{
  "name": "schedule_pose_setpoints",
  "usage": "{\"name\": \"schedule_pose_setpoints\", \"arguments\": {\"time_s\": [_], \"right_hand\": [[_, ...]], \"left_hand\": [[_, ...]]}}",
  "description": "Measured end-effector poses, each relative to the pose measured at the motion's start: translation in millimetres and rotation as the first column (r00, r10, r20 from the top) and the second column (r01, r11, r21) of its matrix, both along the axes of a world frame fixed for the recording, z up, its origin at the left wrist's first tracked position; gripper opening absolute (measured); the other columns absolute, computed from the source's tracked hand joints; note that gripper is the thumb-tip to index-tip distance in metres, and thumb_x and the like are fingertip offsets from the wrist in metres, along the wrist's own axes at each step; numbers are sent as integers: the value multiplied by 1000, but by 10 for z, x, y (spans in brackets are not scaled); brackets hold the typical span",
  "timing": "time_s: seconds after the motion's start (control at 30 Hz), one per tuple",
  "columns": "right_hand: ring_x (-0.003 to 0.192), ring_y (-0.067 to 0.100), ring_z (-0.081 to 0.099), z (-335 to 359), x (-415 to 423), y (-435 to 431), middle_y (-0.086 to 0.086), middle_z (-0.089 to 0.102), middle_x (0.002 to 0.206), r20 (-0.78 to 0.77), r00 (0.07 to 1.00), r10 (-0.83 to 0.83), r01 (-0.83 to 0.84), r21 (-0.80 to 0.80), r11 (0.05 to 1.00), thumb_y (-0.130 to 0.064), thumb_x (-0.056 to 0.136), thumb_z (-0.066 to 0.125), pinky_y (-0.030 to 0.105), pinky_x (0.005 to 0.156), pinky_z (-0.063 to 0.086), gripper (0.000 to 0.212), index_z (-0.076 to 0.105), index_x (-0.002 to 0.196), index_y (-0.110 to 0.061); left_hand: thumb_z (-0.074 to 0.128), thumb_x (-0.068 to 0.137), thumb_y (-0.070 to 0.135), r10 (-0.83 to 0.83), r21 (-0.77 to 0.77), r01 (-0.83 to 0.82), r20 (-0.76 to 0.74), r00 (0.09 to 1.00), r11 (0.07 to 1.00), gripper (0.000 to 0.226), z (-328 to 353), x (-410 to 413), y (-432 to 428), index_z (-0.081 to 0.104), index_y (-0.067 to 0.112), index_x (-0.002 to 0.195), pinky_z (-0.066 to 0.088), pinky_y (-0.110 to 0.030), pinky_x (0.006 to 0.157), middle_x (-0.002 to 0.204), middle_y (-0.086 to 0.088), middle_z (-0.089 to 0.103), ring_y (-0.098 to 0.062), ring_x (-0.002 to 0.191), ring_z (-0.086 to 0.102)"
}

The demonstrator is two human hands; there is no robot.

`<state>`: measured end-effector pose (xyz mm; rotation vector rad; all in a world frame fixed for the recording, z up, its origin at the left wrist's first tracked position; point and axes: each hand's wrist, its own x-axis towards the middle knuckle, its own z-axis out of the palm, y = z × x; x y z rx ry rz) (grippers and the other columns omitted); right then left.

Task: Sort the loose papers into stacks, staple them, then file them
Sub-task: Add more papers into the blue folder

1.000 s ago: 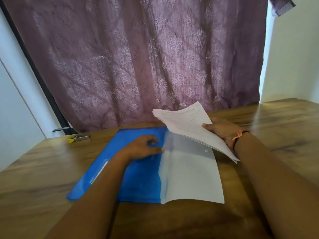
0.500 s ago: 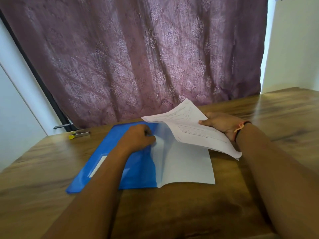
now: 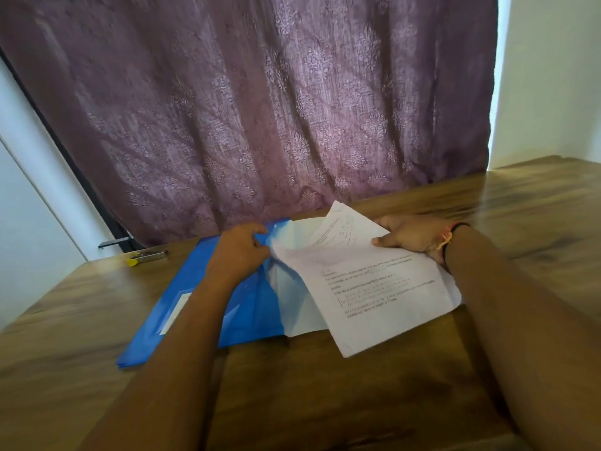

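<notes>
Printed papers (image 3: 380, 288), their text too blurred to read, are pinched in the right grip (image 3: 409, 237); the clear cover of the blue folder (image 3: 257, 317) is held in the left grip (image 3: 242, 252).

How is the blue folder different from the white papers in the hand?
The blue plastic folder lies on the wooden table; the white printed papers are held tilted by the right hand. The folder is blue; the papers are white with text. Both are thin and rectangular.
</notes>
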<state>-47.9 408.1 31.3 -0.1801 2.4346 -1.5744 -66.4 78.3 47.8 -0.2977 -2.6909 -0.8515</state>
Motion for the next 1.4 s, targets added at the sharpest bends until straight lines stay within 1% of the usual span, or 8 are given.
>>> {"name": "schedule_pose_setpoints", "arguments": {"time_s": [0.2, 0.37, 0.47, 0.63, 0.73, 0.97, 1.2, 1.4], "right_hand": [[107, 22, 69, 11, -4, 49, 1, 71, 120, -24, 1000, 11, -11, 10, 1000, -15, 100, 57, 41, 97, 53, 32, 62, 131, -22], [110, 27, 68, 2, -26, 41, 5, 70, 122, -9, 999, -32, 31, -109, 994, -15, 97, 61, 48, 100, 52, 38, 59, 135, -18], [110, 28, 68, 8, -25, 22, 6, 70, 123, 15, 1000, 6, -4, -183, 983, -12, 98, 59, 43, 96, 54, 35, 60, 133, -18], [111, 28, 68, -33, -80, -96, 5, 70, 123, -23, 999, 32, -36, -180, 983, -12, 99, 58, 49, 99, 52, 36, 60, 134, -18], [107, 25, 70, -47, -123, -187, 1, 72, 119, -103, 995, 12, -22, -96, 995, -16, 99, 59, 49, 97, 53, 33, 62, 132, -20], [102, 17, 68, -27, -173, -465, -4, 71, 115, -296, 949, -110, 133, 58, 989, -20, 100, 58, 43, 97, 54, 29, 65, 128, -20], [102, 29, 68, -109, -306, -427, 6, 71, 117, -178, 942, -283, 295, 40, 955, -34, 95, 62, 47, 97, 53, 36, 66, 124, -13], [110, 34, 64, -134, -333, -477, 12, 67, 123, -124, 911, -392, 394, -10, 919, -27, 98, 60, 43, 100, 51, 38, 62, 128, -4]], "left_hand": [[65, 92, 6, 12, -50, -14, -40, 999, 999, 23, 38, 28, 24, 76, 11, 112, 60, -43, 85, 102, -8, 72, -25, 81, 68], [67, 90, 7, 22, -62, -25, -52, 998, 998, 23, 57, 47, 35, 77, 13, 109, 61, -42, 83, 94, -1, 66, -21, 80, 67], [69, 90, 8, 27, -58, -29, -36, 999, 998, 22, 61, 52, 40, 77, 15, 109, 61, -41, 82, 96, -1, 66, -19, 78, 66], [69, 87, 7, 15, -19, -16, -26, 1000, 1000, 20, 75, 59, 18, 76, 19, 102, 61, -44, 81, 96, -4, 71, -21, 83, 68], [70, 87, 9, 6, -17, -6, -21, 1000, 1000, 20, 83, 62, 8, 75, 17, 105, 61, -42, 81, 92, -3, 71, -18, 80, 67], [72, 85, 9, -11, -53, 11, -13, 1000, 999, 20, 115, 91, 33, 75, 15, 104, 61, -36, 77, 83, 4, 68, -9, 68, 63], [75, 84, 15, -44, -163, 44, 6, 999, 986, 21, 132, 135, 76, 75, 19, 105, 42, -14, 61, 86, 6, 68, 0, 70, 57], [74, 84, 14, -52, -167, 54, 19, 998, 984, 22, 138, 156, 114, 75, 19, 106, 40, -15, 56, 85, 7, 69, 1, 64, 56]]}}
